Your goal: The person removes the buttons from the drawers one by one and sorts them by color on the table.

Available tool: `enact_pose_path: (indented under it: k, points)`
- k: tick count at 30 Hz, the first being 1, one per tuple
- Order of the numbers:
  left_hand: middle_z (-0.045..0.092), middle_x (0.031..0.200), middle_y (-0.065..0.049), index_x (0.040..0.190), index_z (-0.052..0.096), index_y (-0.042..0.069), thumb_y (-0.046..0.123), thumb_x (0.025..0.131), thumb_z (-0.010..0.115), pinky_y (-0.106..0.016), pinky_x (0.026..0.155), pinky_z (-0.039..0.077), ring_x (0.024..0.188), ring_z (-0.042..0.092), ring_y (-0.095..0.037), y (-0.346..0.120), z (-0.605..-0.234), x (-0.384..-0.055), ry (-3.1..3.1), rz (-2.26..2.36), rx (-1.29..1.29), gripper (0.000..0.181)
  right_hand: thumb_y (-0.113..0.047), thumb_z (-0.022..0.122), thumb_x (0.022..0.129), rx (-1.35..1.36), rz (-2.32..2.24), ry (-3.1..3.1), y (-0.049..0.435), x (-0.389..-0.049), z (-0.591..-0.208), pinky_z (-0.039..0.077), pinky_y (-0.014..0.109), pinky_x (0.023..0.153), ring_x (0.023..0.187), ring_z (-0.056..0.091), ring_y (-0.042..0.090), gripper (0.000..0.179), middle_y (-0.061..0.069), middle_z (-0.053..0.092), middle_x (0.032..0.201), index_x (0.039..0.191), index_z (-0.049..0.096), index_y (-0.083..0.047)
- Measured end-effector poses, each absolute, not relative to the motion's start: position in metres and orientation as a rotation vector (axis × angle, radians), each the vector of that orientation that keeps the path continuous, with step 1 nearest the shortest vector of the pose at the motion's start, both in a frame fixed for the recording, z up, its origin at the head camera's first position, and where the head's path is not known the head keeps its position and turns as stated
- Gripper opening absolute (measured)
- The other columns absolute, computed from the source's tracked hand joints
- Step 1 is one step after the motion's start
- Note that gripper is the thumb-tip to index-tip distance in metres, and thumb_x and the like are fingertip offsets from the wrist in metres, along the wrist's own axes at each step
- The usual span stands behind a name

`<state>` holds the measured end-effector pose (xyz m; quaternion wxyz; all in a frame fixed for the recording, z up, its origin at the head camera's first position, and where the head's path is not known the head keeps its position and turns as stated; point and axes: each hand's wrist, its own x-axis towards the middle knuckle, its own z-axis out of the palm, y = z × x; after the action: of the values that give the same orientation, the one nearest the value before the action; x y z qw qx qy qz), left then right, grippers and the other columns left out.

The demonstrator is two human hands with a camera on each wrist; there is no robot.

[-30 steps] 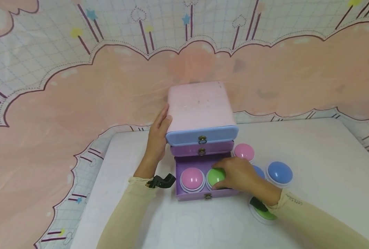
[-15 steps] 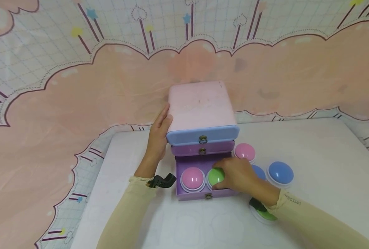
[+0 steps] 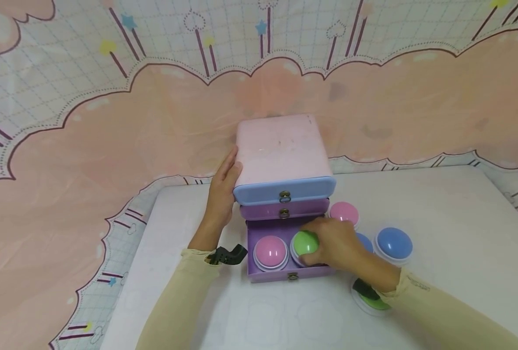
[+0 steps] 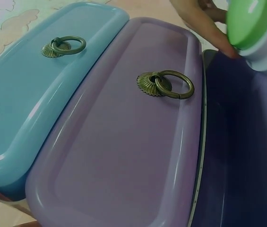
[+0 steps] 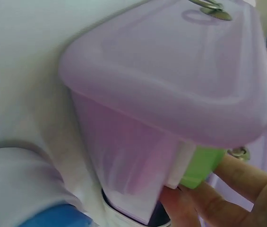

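Observation:
A small chest [image 3: 281, 150] with a pink top has its purple bottom drawer [image 3: 269, 277] pulled out. Inside that drawer sits a round pink-domed jar [image 3: 270, 251] with a white base. Beside it my right hand [image 3: 339, 245] grips a green-domed jar [image 3: 305, 242] between thumb and fingers. The left wrist view catches this green-domed jar [image 4: 251, 23] tilted near the drawer's far end; the drawer front hides much of it in the right wrist view. My left hand [image 3: 220, 194] rests along the chest's left side, fingers extended.
Right of the chest stand a pink-domed jar [image 3: 344, 212], a blue-domed jar [image 3: 393, 243] and another blue jar [image 3: 364, 241] partly behind my right hand. Another green jar [image 3: 374, 304] lies under my right wrist. The blue top drawer [image 3: 259, 194] and purple middle drawer [image 3: 259, 212] carry ring pulls.
The green-domed jar in my right hand has shifted slightly up and to the right, and tilts a little. My left hand and the chest have stayed in place.

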<state>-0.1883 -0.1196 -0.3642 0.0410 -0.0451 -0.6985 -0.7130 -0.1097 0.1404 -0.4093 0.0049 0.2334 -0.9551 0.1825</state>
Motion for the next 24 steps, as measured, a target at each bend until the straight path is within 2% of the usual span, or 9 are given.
enact_pose_path:
  k: [4, 11, 19, 24]
  points:
    - [0.032, 0.165, 0.015, 0.155, 0.043, 0.036, 0.035, 0.106, 0.052, -0.046, 0.124, 0.029, 0.153, 0.029, -0.010, -0.119, -0.365, -0.188, -2.133, -2.184, -0.140, 0.050, -0.045, 0.090, 0.064, 0.723, 0.652, -2.978, 0.143, -0.107, -0.405, 0.049, 0.034, 0.066, 0.087, 0.062, 0.015, 0.056, 0.000, 0.075, 0.105, 0.112, 0.078, -0.017]
    - [0.031, 0.165, 0.016, 0.154, 0.044, 0.038, 0.036, 0.105, 0.052, -0.051, 0.119, 0.035, 0.152, 0.031, -0.015, -0.119, -0.367, -0.188, -2.123, -2.219, -0.115, 0.050, -0.037, 0.091, 0.068, 0.753, 0.795, -2.924, 0.153, -0.104, -0.396, 0.054, 0.038, 0.083, 0.096, 0.064, 0.019, 0.060, 0.005, 0.076, 0.111, 0.118, 0.076, -0.008]
    - [0.031, 0.166, 0.016, 0.155, 0.043, 0.037, 0.036, 0.106, 0.052, -0.051, 0.119, 0.034, 0.152, 0.031, -0.014, -0.118, -0.365, -0.187, -2.120, -2.223, -0.132, 0.050, -0.033, 0.091, 0.068, 0.698, 0.855, -2.940, 0.166, -0.099, -0.386, 0.054, 0.044, 0.090, 0.103, 0.065, 0.022, 0.060, 0.006, 0.075, 0.115, 0.120, 0.074, -0.009]
    - [0.031, 0.166, 0.016, 0.155, 0.043, 0.038, 0.036, 0.106, 0.052, -0.054, 0.116, 0.039, 0.152, 0.032, -0.016, -0.119, -0.364, -0.187, -2.112, -2.241, -0.125, 0.050, -0.033, 0.091, 0.068, 0.689, 0.842, -2.930, 0.172, -0.097, -0.384, 0.053, 0.043, 0.086, 0.099, 0.064, 0.021, 0.061, 0.005, 0.074, 0.112, 0.121, 0.074, -0.009]
